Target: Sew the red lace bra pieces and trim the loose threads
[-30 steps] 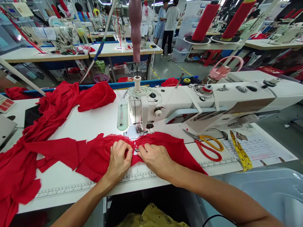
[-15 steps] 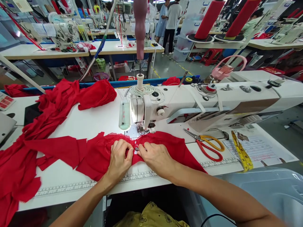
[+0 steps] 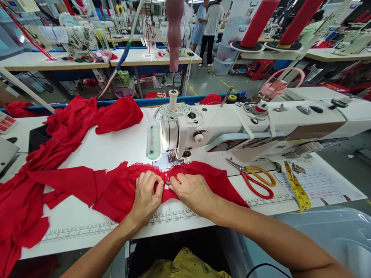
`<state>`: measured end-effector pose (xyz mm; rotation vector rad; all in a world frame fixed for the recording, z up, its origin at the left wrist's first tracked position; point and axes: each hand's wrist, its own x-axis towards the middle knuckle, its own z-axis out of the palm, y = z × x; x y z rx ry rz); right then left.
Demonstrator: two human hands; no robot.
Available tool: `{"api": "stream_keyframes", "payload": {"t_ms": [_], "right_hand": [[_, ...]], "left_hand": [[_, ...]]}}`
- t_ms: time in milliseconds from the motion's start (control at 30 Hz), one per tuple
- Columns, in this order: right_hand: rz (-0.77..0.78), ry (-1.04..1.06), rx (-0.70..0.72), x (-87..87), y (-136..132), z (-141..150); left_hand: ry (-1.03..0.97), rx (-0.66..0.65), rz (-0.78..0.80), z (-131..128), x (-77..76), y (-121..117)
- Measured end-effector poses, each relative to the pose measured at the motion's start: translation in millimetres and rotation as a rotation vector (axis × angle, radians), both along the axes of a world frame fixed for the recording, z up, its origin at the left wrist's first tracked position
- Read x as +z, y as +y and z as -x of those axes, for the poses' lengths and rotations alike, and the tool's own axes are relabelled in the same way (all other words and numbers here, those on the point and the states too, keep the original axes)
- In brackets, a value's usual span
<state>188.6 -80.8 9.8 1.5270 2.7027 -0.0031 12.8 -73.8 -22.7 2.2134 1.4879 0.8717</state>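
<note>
Red lace-edged fabric [image 3: 116, 189] lies spread on the table in front of the sewing machine's needle area [image 3: 173, 156]. My left hand [image 3: 147, 193] is closed on it, with thumb and forefinger pinched together at the lace edge. Close beside it, my right hand [image 3: 193, 191] rests on the fabric with its fingers curled round a small metal tool [image 3: 168, 183]. Only the tip of that tool shows, pointing towards the left fingertips; the rest is hidden in the hand, so its exact kind is unclear. A strip of white table shows between the hands.
Scissors [image 3: 255, 179] with orange and red handles lie right of the fabric. Beyond them are a yellow tape measure [image 3: 298, 187] and a written sheet [image 3: 315, 185]. More red fabric [image 3: 69, 131] is heaped at left. A clear plastic bin [image 3: 324, 227] stands at lower right.
The view has shifted very slightly. Both hands stay at the same spot on the fabric, with barely any finger movement.
</note>
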Motion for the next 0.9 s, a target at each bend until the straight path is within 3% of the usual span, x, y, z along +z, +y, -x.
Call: {"api": "stream_keyframes", "payload": {"t_ms": [233, 433, 900], "right_hand": [[0.034, -0.013, 0.017, 5.9, 3.7, 1.3], [0.019, -0.012, 0.064, 0.8, 6.2, 2.2], [0.029, 0.038, -0.003, 4.5, 1.4, -3.6]], "left_hand": [[-0.012, -0.007, 0.031, 0.3, 0.5, 0.7], [-0.015, 0.001, 0.073, -0.1, 2.0, 0.1], [-0.048, 0.003, 0.061, 0.0, 3.1, 0.1]]}}
